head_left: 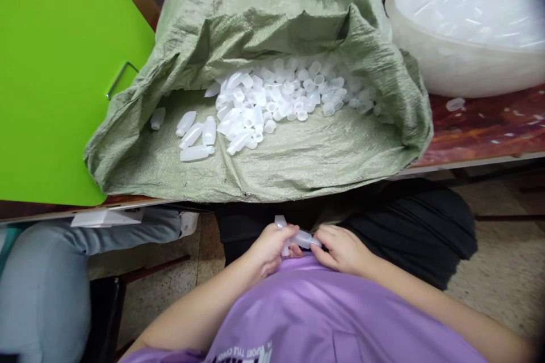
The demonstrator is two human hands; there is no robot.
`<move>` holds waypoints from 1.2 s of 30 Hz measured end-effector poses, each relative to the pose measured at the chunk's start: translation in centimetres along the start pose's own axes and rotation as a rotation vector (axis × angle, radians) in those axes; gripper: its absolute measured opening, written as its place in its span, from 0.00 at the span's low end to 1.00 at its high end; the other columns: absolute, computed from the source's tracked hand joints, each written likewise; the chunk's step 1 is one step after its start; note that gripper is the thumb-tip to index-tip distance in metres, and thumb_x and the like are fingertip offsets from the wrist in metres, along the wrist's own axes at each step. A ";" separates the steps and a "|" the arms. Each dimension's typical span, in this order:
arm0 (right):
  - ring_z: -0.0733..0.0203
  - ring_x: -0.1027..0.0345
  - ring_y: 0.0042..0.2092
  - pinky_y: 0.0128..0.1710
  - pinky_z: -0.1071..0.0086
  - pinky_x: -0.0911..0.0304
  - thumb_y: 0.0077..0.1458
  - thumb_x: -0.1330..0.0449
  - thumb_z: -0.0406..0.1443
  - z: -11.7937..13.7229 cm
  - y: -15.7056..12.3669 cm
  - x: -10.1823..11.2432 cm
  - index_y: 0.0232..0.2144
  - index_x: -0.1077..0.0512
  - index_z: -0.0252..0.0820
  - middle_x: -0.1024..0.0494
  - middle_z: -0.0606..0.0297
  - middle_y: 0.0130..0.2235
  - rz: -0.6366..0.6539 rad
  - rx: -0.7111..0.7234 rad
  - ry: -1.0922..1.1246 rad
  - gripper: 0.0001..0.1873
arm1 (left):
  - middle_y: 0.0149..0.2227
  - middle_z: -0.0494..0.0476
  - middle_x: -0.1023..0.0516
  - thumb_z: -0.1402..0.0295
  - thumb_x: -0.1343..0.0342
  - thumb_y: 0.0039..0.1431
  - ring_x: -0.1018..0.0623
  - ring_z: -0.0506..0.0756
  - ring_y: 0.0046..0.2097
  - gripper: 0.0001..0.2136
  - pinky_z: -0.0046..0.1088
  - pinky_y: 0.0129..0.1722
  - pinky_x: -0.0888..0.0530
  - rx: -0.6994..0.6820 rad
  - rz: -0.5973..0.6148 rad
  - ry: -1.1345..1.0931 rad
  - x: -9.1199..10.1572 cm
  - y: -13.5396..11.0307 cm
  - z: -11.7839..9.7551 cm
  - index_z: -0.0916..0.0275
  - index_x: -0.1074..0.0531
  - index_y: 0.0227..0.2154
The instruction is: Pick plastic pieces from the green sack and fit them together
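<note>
My left hand (269, 248) and my right hand (340, 248) meet in my lap, just below the table edge. Both are closed on small translucent plastic bottles (303, 238); the left also holds one that sticks up (280, 222). A green woven sack (264, 164) lies open on the table above my hands. A heap of small white plastic bottles and caps (272, 99) spills from its mouth. Several loose bottles (196, 136) lie apart at the left of the heap.
A bright green board (55, 68) with a metal handle (120, 76) covers the table's left. A large white basin of clear plastic pieces (468, 28) stands at the right. One stray cap (455, 104) lies below it. Another person's grey-trousered leg (38, 283) is at my left.
</note>
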State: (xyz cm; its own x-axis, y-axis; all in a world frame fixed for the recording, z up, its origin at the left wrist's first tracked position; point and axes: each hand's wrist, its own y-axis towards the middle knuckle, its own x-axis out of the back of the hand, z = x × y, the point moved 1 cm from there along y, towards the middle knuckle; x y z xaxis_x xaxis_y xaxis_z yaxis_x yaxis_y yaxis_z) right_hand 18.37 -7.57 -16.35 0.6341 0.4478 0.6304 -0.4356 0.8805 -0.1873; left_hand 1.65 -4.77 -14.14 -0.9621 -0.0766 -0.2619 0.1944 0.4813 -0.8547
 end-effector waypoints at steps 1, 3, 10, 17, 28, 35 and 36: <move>0.62 0.38 0.28 0.30 0.69 0.42 0.55 0.52 0.45 -0.1 0.0 -0.4 0.21 0.34 0.41 0.32 0.63 0.24 0.012 -0.023 0.039 0.18 | 0.16 0.50 0.31 0.76 0.45 0.50 0.33 0.46 0.15 0.05 0.23 0.19 0.32 0.010 -0.009 -0.006 0.0 0.0 0.2 0.67 0.35 0.22; 0.65 0.40 0.24 0.24 0.72 0.44 0.57 0.55 0.45 -0.3 0.2 -1.3 0.19 0.36 0.41 0.34 0.67 0.21 0.025 -0.074 0.104 0.21 | 0.15 0.48 0.32 0.76 0.45 0.50 0.35 0.46 0.14 0.06 0.23 0.18 0.33 0.009 -0.037 -0.010 0.1 0.2 0.5 0.66 0.36 0.22; 0.60 0.30 0.34 0.34 0.69 0.35 0.60 0.58 0.48 -1.6 1.6 -1.1 0.32 0.29 0.38 0.24 0.60 0.31 -0.048 -0.250 0.192 0.24 | 0.25 0.57 0.25 0.75 0.46 0.54 0.26 0.49 0.22 0.02 0.25 0.28 0.28 -0.066 -0.083 -0.106 -0.6 1.5 0.4 0.69 0.32 0.30; 0.56 0.30 0.40 0.42 0.63 0.37 0.58 0.52 0.46 -2.2 1.0 4.2 0.35 0.29 0.41 0.24 0.58 0.37 -0.176 -0.265 0.081 0.18 | 0.29 0.56 0.26 0.62 0.44 0.54 0.25 0.51 0.26 0.13 0.27 0.26 0.30 -0.066 -0.123 -0.217 -0.7 2.2 -0.2 0.66 0.33 0.38; 0.58 0.33 0.35 0.36 0.66 0.38 0.55 0.46 0.35 5.9 4.4 15.5 0.34 0.30 0.42 0.27 0.62 0.31 -0.777 0.222 -0.529 0.05 | 0.11 0.43 0.49 0.44 0.51 0.49 0.53 0.42 0.14 0.25 0.22 0.18 0.57 -0.044 0.124 0.039 0.6 0.3 -0.4 0.66 0.33 0.19; 0.48 0.32 0.39 0.35 0.59 0.38 0.56 0.50 0.44 6.4 12.3 17.6 0.49 0.35 0.39 0.30 0.51 0.44 -0.471 -0.121 -0.782 0.22 | 0.13 0.44 0.40 0.53 0.44 0.48 0.45 0.43 0.14 0.17 0.22 0.16 0.51 -0.172 0.123 0.000 1.1 -0.2 -0.5 0.66 0.32 0.26; 0.47 0.32 0.39 0.34 0.59 0.38 0.56 0.50 0.46 6.7 13.0 17.5 0.50 0.36 0.40 0.30 0.51 0.44 -0.457 -0.120 -0.784 0.23 | 0.14 0.45 0.39 0.53 0.43 0.47 0.43 0.44 0.15 0.17 0.22 0.15 0.50 -0.187 0.127 0.016 1.0 -0.2 -0.5 0.66 0.32 0.27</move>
State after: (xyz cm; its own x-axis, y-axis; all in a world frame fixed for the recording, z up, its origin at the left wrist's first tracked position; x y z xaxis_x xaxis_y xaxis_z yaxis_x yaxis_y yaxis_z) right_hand 19.47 10.69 -2.74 0.0941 -0.1440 0.9851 -0.1521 0.9758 0.1572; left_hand 0.51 -4.56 -14.00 -0.9354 0.0080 -0.3534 0.2764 0.6397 -0.7172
